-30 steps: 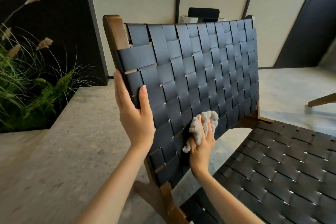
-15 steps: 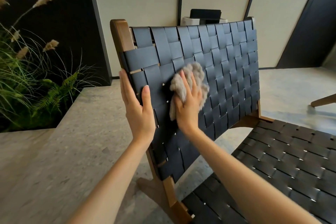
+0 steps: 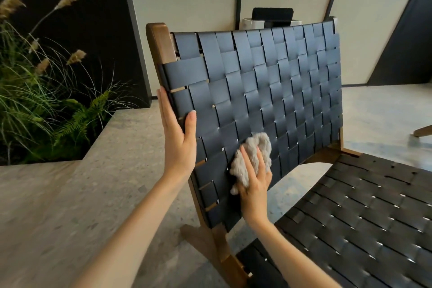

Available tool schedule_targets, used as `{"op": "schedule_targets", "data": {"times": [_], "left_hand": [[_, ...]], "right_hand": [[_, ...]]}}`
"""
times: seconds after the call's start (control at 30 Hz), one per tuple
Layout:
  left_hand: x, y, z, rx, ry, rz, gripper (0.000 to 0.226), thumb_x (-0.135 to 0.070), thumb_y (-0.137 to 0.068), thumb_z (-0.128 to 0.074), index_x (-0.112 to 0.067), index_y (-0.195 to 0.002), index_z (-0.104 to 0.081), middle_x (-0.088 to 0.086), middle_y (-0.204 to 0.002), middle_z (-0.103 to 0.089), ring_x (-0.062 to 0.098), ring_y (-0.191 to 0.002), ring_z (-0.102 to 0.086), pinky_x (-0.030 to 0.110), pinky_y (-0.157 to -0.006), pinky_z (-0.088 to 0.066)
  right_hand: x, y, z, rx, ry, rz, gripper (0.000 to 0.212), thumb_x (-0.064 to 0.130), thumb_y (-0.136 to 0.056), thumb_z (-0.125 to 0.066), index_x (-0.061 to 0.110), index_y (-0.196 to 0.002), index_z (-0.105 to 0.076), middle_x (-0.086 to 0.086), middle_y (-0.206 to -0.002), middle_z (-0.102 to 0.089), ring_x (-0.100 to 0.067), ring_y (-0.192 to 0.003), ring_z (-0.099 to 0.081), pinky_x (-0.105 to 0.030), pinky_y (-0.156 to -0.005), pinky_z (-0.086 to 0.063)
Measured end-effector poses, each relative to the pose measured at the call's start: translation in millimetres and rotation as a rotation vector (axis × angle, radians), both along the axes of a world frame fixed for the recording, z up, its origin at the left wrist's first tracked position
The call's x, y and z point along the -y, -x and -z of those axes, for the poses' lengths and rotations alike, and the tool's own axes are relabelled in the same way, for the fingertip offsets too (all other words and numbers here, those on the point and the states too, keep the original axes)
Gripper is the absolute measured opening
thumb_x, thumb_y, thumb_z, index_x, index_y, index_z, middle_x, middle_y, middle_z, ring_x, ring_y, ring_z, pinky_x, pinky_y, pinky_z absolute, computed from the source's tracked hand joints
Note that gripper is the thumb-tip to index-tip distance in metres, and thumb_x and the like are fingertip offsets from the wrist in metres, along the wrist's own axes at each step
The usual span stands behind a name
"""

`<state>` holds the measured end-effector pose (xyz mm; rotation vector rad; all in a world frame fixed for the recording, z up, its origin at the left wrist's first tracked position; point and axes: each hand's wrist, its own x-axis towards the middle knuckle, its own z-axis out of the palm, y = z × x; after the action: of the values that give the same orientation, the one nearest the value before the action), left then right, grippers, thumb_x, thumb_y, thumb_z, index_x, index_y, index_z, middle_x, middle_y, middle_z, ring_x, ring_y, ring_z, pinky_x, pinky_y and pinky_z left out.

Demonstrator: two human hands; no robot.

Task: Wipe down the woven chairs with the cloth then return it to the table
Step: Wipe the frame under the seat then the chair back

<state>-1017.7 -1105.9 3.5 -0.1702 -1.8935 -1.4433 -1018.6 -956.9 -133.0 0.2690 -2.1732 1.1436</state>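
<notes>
At frame 9 o'clock: grasses and ferns (image 3: 35, 91) against a dark wall. Speckled stone ledge (image 3: 70, 194) fills 7–8 o'clock below them.

Just left of centre: left hand (image 3: 178, 140) is on the near side edge of the chair backrest (image 3: 268, 82). Its fingers are straight and relaxed along the outer edge, pointing to 12. The thumb lies flat on the front straps. Not clenched, just bracing. Wooden frame post (image 3: 160, 42) sticks up above it at 11 o'clock.

Backrest is black woven straps, leaning slightly back, and spans the centre.

At 5 o'clock from centre: grey fluffy cloth (image 3: 252, 159), bunched, is pressed to the lower part of the backrest weave. Right hand (image 3: 254, 184) grasps it, fingers spread and lightly bent over the wad. Thumb hidden, so its position is unclear.

12–1 o'clock: dark flat device (image 3: 272, 15) shows over the backrest top.

4 o'clock: woven seat (image 3: 362, 217) of the same chair.

3 o'clock edge: a wooden leg (image 3: 423, 131) of other furniture.
</notes>
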Motion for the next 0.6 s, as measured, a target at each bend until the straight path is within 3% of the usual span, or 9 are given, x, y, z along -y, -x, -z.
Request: {"op": "schedule_targets", "data": {"times": [0.1, 0.23, 0.4, 0.5, 0.6], "left_hand": [[-0.6, -2.5, -2.3, 0.010, 0.002, 0.001, 0.067, -0.021, -0.101, -0.040, -0.016, -0.150, 0.005, -0.002, -0.159, 0.004, 0.008, -0.146, 0.000, 0.030, -0.120, -0.008], [0.2, -6.2, -4.6, 0.044, 0.012, 0.016, 0.068, -0.022, -0.101, -0.040, -0.017, -0.150, 0.007, -0.003, -0.159, 0.007, 0.006, -0.145, 0.002, 0.023, -0.118, -0.005], [6.9, -13.2, -7.9, 0.084, 0.030, 0.065, 0.064, -0.025, -0.102, -0.037, -0.025, -0.150, 0.006, -0.008, -0.159, 0.006, -0.004, -0.141, 0.003, 0.008, -0.111, -0.005], [15.5, -18.2, -10.8, 0.118, 0.003, 0.079, 0.060, -0.029, -0.101, -0.038, -0.033, -0.149, -0.003, -0.014, -0.158, -0.004, -0.006, -0.140, -0.006, 0.014, -0.113, -0.011], [26.2, -23.1, -14.9, 0.173, -0.070, 0.147, 0.051, -0.033, -0.101, -0.036, -0.046, -0.145, -0.012, -0.024, -0.154, -0.014, -0.005, -0.139, -0.015, 0.026, -0.116, -0.018]], "right_hand": [[-18.6, -21.5, 43.1, 0.088, -0.056, -0.021, 0.081, 0.012, -0.088, -0.064, 0.045, -0.147, -0.020, 0.015, -0.157, -0.007, -0.014, -0.142, -0.006, -0.052, -0.115, -0.016], [-28.9, -36.4, 50.8, 0.233, -0.025, -0.041, 0.085, 0.000, -0.087, -0.063, 0.040, -0.146, -0.018, 0.021, -0.155, -0.002, -0.010, -0.143, -0.004, -0.055, -0.117, -0.016], [-9.4, -14.3, -42.4, -0.051, 0.040, -0.087, 0.062, 0.015, -0.090, -0.056, 0.029, -0.146, -0.032, 0.007, -0.154, -0.022, -0.020, -0.138, -0.022, -0.045, -0.113, -0.023], [12.9, 19.6, -123.2, -0.232, -0.125, -0.157, 0.056, 0.026, -0.087, -0.049, 0.025, -0.143, -0.042, 0.000, -0.153, -0.030, -0.016, -0.139, -0.018, -0.045, -0.115, -0.018], [39.8, 37.8, -165.5, -0.270, -0.218, -0.161, 0.060, 0.028, -0.083, -0.048, 0.025, -0.143, -0.044, -0.007, -0.155, -0.030, -0.014, -0.137, -0.015, -0.046, -0.114, -0.013]]}}
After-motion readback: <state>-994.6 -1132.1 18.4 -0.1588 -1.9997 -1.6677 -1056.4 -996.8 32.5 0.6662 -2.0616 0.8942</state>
